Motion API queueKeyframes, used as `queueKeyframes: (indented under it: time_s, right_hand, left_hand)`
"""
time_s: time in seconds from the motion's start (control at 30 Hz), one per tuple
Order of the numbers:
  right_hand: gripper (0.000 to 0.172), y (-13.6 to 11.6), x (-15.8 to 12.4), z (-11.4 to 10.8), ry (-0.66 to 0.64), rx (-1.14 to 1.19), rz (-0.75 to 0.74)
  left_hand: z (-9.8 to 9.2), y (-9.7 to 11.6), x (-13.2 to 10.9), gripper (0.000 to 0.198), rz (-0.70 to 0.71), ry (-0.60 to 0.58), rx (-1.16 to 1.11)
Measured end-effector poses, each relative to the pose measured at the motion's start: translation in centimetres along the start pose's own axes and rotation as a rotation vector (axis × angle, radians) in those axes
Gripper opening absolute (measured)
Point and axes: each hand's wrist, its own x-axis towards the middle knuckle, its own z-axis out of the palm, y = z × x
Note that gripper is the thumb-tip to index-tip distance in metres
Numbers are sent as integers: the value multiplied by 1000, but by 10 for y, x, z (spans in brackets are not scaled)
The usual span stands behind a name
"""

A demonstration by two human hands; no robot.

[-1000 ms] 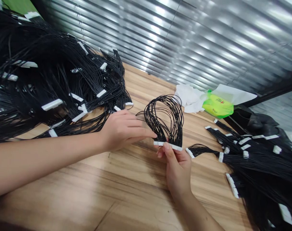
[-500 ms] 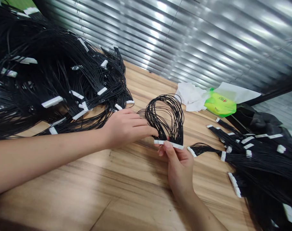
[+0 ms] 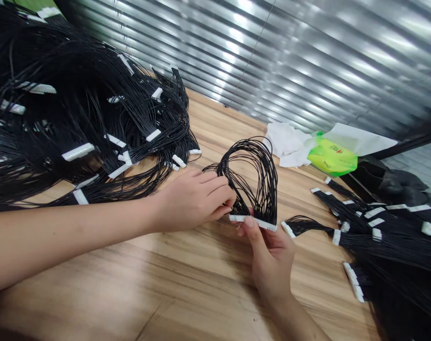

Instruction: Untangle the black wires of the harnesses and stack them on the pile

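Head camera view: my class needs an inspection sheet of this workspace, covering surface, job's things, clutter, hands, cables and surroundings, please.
Surface: wood-grain tabletop, light sheen.
Job's things: white connector, with black wires looping up from it.
Clutter: crumpled white paper beside a yellow-green packet.
Hands: right hand pinches the connector; left hand curled at the wires near the connector's left end, grip unclear.
Cables: left wire pile and right wire pile, both with white connectors.
Surroundings: corrugated metal panelling behind the tabletop.
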Motion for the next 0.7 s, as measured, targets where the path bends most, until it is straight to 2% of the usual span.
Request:
queueKeyframes:
  time_s: [0.27,0.47,0.6,0.7]
  right_hand:
    - [25,-2,4,2,10,6,56]
    - [22,-1,3,3,8,23,69]
    - [21,-2,4,3,-1,26,70]
    - [22,-2,3,3,-14,43,64]
  left_hand:
    - [4,-1,-3,20,-52,-54,-67]
    - [5,-3,-5,16,-87,-118,-159]
    - [7,-2,-7,22,-86,-185,-127]
    - [7,-4,-8,26,-47,-169,-93]
